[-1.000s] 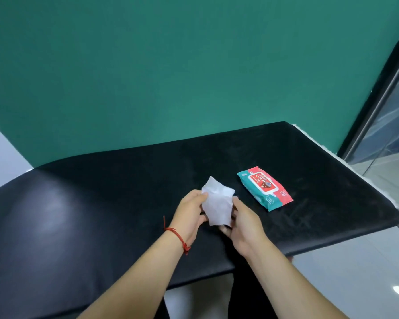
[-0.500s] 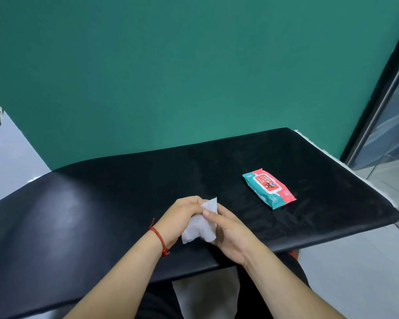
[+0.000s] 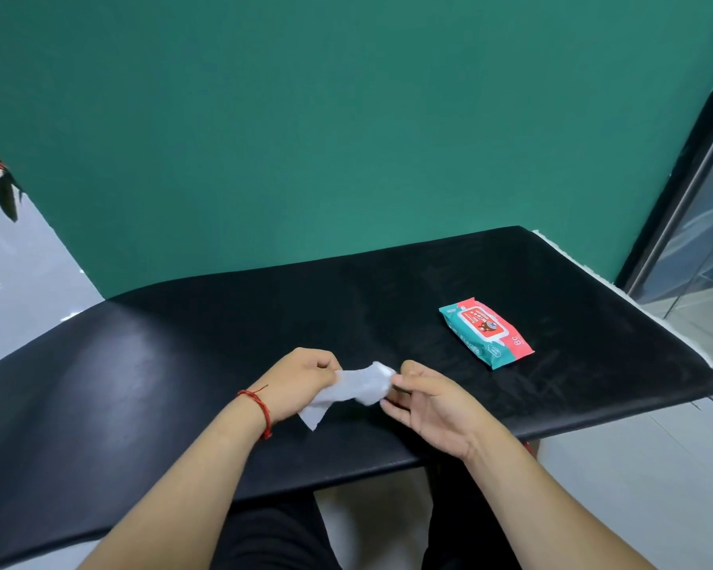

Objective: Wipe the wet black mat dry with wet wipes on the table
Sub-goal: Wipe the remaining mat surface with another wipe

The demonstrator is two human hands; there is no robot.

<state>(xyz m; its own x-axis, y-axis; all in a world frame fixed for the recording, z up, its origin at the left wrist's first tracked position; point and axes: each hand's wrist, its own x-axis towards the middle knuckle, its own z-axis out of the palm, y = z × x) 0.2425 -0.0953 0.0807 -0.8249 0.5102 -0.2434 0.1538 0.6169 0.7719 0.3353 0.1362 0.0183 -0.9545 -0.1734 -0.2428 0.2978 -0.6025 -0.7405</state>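
Observation:
A black mat (image 3: 190,364) covers the whole table top. A white wet wipe (image 3: 353,386) is stretched between my two hands just above the mat near its front edge. My left hand (image 3: 301,382), with a red string on the wrist, grips the wipe's left part with curled fingers. My right hand (image 3: 425,399) pinches the wipe's right end between thumb and forefinger, its other fingers loosely spread. One loose corner of the wipe hangs down toward the mat.
A teal and red pack of wet wipes (image 3: 486,333) lies flat on the mat to the right of my hands. A green wall stands behind the table. A glass door frame (image 3: 684,166) rises at the right. My dark-trousered legs are under the front edge.
The wipe went from held upright and bunched between both hands to pulled out sideways. My hands have moved apart, the left one to the left, the right one to the right.

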